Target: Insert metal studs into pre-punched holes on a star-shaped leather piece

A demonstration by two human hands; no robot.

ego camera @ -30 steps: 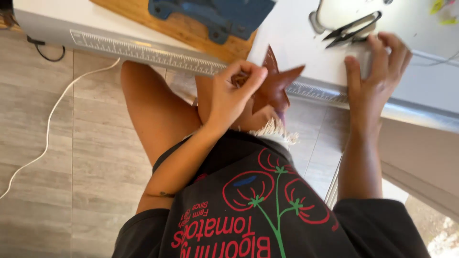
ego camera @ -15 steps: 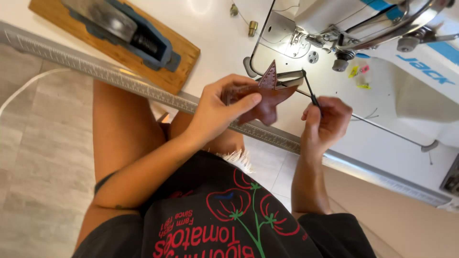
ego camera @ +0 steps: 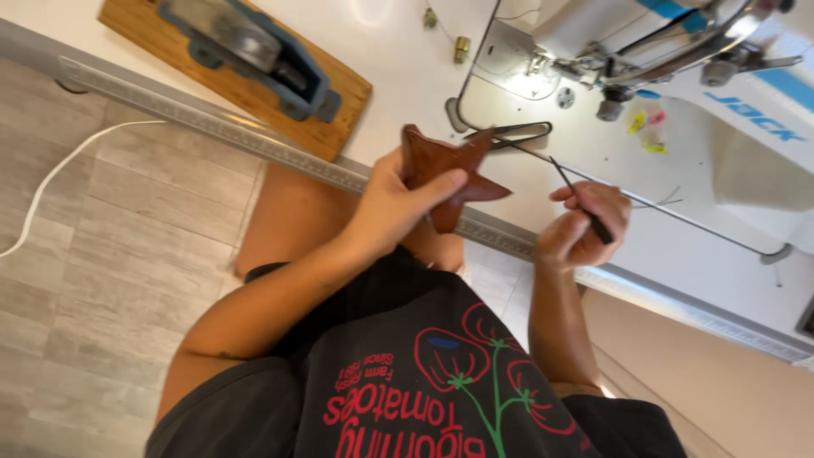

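White table (ego camera: 407, 93) — left hand (ego camera: 398, 208) grips brown star (ego camera: 445, 170).

A matt brown cloth star (ego camera: 447, 174), a thin dark metal tool (ego camera: 581, 201), a glossy white surface (ego camera: 407, 76) and a rough wooden board (ego camera: 335, 102) are seen.

1. This is a sewing workroom or small tailoring shop.
2. A white industrial sewing machine (ego camera: 678, 51) stands on a broad white worktable (ego camera: 407, 59).
3. A measuring rule (ego camera: 212, 119) runs along the table's front edge.
4. A blue metal tool sits on a wooden board (ego camera: 339, 93).
5. The floor (ego camera: 102, 254) is grey tile.
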